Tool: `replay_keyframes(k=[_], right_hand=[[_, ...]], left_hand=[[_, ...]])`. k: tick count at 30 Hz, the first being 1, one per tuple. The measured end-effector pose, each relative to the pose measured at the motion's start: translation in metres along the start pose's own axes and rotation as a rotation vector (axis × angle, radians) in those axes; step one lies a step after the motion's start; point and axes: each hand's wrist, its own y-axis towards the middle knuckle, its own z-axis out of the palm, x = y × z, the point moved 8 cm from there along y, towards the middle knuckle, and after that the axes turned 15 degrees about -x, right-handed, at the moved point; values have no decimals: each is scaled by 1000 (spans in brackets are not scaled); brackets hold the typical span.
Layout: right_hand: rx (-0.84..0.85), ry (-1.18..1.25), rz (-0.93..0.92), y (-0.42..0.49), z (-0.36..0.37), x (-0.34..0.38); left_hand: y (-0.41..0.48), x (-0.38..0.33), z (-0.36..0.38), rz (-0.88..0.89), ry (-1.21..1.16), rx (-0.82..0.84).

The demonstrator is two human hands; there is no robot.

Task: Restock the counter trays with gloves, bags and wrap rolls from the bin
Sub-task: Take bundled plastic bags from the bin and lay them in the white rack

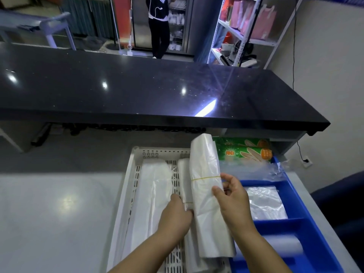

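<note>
Right hand (230, 196) is wrapped around a rolled bundle of clear plastic bags (206, 154) tied with a thin yellow rubber band (204, 177). Thumb is on the front and fingers behind, with the bundle lifted and tilted over the right side of the white perforated plastic tray (136, 154) in the lower middle of the frame.

Left hand (175, 215) is down in that tray, fingers curled onto a second banded bag bundle (184, 178) lying lengthwise just left of the held one. Further left in the same tray lies a flat folded stack of whitish bags (151, 194).

Right beside the white tray sits a blue plastic divided tray (295, 229) — the upper compartment has a flat pack of clear plastic (264, 201), the lower one a pale wrap roll (281, 245). Green printed boxes (246, 150) sit at the blue tray's far end, under the edge of the glossy black worktop (157, 85). Both trays rest on a light grey worktop (49, 203).
</note>
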Motion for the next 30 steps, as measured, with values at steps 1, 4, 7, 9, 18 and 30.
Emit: replay_keyframes(k=[1, 4, 7, 9, 18, 30], right_hand=[[7, -6, -3, 0, 2, -2], [47, -7, 14, -5, 14, -8], [96, 4, 8, -18, 28, -13], [115, -185, -128, -29, 34, -14], [432, -732, -431, -58, 68, -37], [377, -1059, -593, -70, 71, -26]], left_hand=[[1, 1, -3, 5, 2, -20], [2, 10, -19, 1, 22, -100], [3, 21, -35, 7, 36, -154], [4, 26, -41, 18, 56, -163], [6, 27, -43, 94, 81, -177], [9, 22, -33, 162, 79, -195]])
